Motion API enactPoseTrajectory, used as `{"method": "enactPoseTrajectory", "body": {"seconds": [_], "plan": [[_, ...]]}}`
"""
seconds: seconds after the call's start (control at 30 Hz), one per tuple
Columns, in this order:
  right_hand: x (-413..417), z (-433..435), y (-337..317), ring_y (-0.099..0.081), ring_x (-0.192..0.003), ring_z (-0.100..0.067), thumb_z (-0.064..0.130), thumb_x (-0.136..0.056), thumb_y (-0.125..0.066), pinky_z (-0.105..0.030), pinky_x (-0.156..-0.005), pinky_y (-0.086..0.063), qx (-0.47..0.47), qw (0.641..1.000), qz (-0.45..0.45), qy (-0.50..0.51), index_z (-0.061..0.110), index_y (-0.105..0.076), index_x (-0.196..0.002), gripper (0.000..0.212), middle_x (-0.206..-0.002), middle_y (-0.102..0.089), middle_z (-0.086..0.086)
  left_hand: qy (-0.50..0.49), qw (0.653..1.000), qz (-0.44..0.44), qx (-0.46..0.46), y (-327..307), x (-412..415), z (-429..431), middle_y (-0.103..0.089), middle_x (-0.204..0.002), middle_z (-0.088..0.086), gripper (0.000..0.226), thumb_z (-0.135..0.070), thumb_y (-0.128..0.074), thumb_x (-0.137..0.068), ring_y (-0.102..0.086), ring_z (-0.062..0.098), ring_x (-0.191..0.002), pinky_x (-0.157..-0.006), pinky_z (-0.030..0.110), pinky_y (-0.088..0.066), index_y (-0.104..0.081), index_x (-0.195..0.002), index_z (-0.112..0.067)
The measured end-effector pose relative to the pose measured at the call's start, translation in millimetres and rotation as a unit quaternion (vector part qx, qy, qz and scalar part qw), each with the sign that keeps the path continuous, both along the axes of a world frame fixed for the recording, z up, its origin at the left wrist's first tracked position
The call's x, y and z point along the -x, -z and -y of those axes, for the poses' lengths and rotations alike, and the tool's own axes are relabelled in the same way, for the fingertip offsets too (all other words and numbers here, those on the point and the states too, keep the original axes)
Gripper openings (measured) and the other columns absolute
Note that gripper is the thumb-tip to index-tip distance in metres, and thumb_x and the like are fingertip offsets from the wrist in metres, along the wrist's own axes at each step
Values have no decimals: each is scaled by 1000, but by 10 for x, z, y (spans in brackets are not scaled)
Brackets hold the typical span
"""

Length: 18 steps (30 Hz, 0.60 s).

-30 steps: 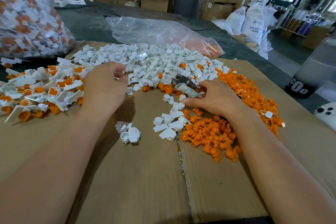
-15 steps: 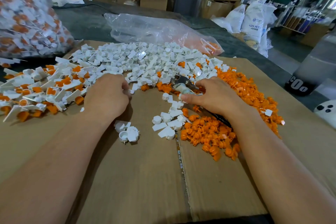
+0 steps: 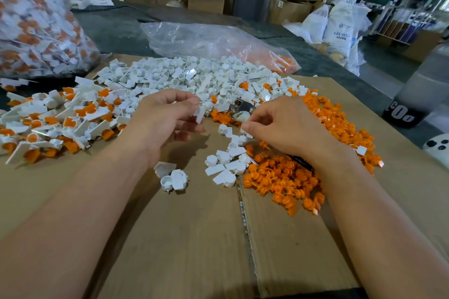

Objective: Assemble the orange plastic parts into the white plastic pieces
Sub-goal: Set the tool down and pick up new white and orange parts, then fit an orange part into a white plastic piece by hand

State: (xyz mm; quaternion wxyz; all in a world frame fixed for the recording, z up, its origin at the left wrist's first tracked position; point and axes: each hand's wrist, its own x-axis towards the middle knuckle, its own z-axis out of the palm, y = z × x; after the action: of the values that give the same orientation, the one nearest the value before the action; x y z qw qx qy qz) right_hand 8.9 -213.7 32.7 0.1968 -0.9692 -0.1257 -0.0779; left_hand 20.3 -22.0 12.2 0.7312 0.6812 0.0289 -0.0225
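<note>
My left hand (image 3: 165, 116) is raised above the cardboard and pinches a white plastic piece (image 3: 200, 111) between thumb and fingertips. My right hand (image 3: 284, 126) rests over the orange parts with fingers curled; what it pinches is hidden. A metal tool (image 3: 239, 107) lies between the hands, just beyond my right fingertips. Loose white pieces (image 3: 194, 77) form a heap at the back. Orange parts (image 3: 284, 179) are piled at the right. Assembled white-and-orange pieces (image 3: 60, 116) lie at the left.
The cardboard sheet (image 3: 182, 238) covers the table. A few white pieces (image 3: 172, 177) lie near my left wrist. A clear bag (image 3: 213, 41) lies behind the heap, a full bag of finished pieces (image 3: 31, 19) at far left. A dark bottle (image 3: 410, 104) stands at the right.
My left hand has lifted from the white heap and turned, now holding a white piece up. My right hand has shifted slightly toward the centre.
</note>
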Motion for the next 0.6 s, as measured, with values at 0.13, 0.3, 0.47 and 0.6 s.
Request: {"method": "enactPoseTrajectory", "body": {"seconds": [0.13,0.3,0.47,0.6], "plan": [[28,-5,-22,-59,-77,-6,28,-84,-62,-22,-67,-46,76,995,-58,-10,23,-71,-84,11,-71,-60,15,10,1000,-10,2,-5,13,18,-69,-85,10,9,-9,-58,-90,-64,11,-51,-42,17,-47,-67,-92,-10],[50,-45,9,-57,-91,-11,16,-80,-64,-28,-79,-50,108,989,-94,-35,24,-65,-99,21,-90,-55,11,30,999,-33,19,-18,28,25,-66,-86,7,11,-5,-58,-88,-64,11,-50,-41,17,-46,-67,-93,-6],[36,-51,38,-56,-85,-9,22,-80,-68,-26,-73,-48,105,989,-92,-57,27,-59,-86,11,-79,-51,17,42,997,-45,49,-34,29,24,-67,-70,4,11,-7,-58,-88,-64,12,-50,-39,16,-45,-67,-94,-9],[-5,5,48,-50,-73,-2,25,-86,-63,-9,-62,-39,66,994,-68,-54,23,-63,-107,21,-79,-50,16,62,995,-48,54,-36,39,15,-67,-59,-2,11,-8,-57,-88,-64,12,-50,-40,17,-46,-67,-93,-9]]}}
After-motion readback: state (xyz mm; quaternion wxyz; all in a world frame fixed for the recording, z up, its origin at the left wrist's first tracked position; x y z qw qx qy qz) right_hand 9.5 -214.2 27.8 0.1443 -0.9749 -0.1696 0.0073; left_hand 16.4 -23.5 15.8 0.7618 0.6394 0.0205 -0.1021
